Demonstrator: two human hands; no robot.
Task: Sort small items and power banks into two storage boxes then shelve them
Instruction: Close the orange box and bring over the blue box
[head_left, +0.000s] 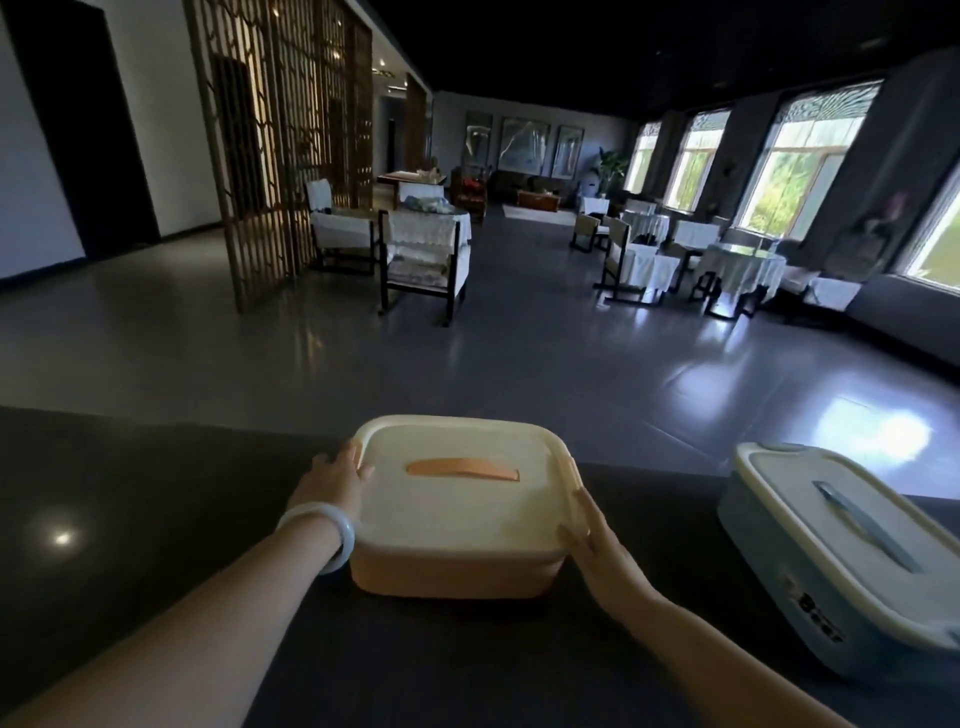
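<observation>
An orange storage box (457, 525) with a cream lid and an orange handle stands on the dark counter (156, 519) in front of me. My left hand (335, 475) grips the lid's left edge, thumb on top, fingers curled over the side; a pale bangle sits on that wrist. My right hand (592, 540) lies against the box's right side with fairly straight fingers along the lid rim. A blue storage box (841, 561) with a cream lid and blue handle sits closed at the counter's right. What either box holds is hidden.
Beyond the counter's far edge spreads a glossy grey floor (467, 353). Armchairs (423, 260) and a wooden lattice screen (270, 145) stand at the left middle. Cloth-covered tables (743, 265) and chairs line the windows on the right.
</observation>
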